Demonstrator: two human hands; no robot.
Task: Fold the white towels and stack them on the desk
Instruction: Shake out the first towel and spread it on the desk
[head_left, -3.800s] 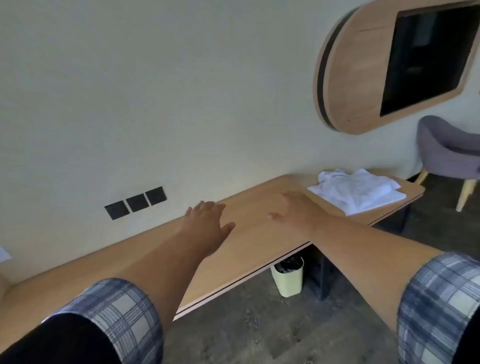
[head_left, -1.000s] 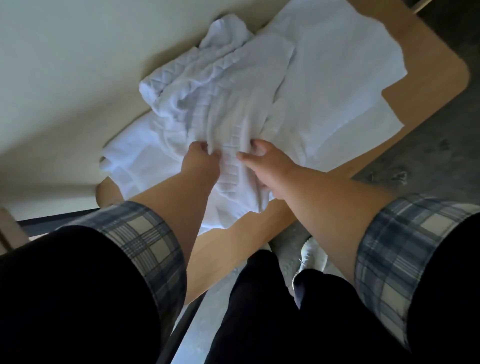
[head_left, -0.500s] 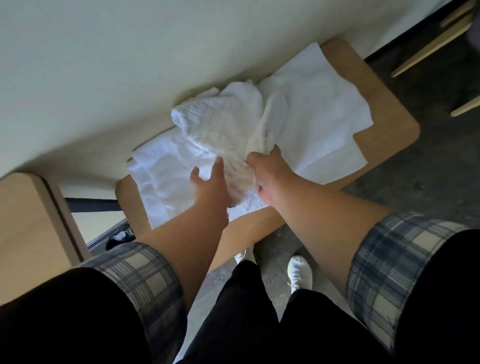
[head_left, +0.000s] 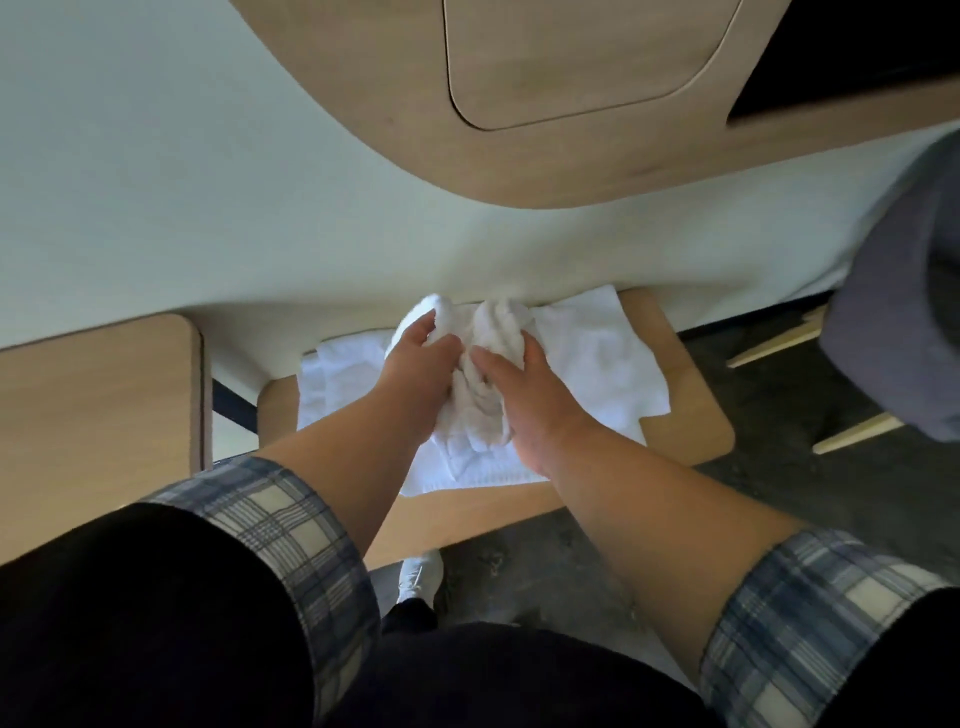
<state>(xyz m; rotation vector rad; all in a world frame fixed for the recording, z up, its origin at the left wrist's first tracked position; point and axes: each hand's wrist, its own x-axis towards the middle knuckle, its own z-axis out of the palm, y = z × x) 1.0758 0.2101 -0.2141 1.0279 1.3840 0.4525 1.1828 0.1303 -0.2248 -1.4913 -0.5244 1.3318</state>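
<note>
Single view only, from a head-worn wide-angle camera; no second view shares the scene. It looks steeply down and forward along both forearms, from above and behind the grip, at close range. The left hand (head_left: 415, 374) and right hand (head_left: 524, 395) sit just above frame centre, bunched towel (head_left: 483, 364) between them. Beyond the grip: wall. Below it: desk (head_left: 691, 410) edge, floor. Straight edges bow near the borders.

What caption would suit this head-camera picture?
Both hands, left hand and right hand, gather a crumpled white towel above flat towels on the wooden desk.
</note>
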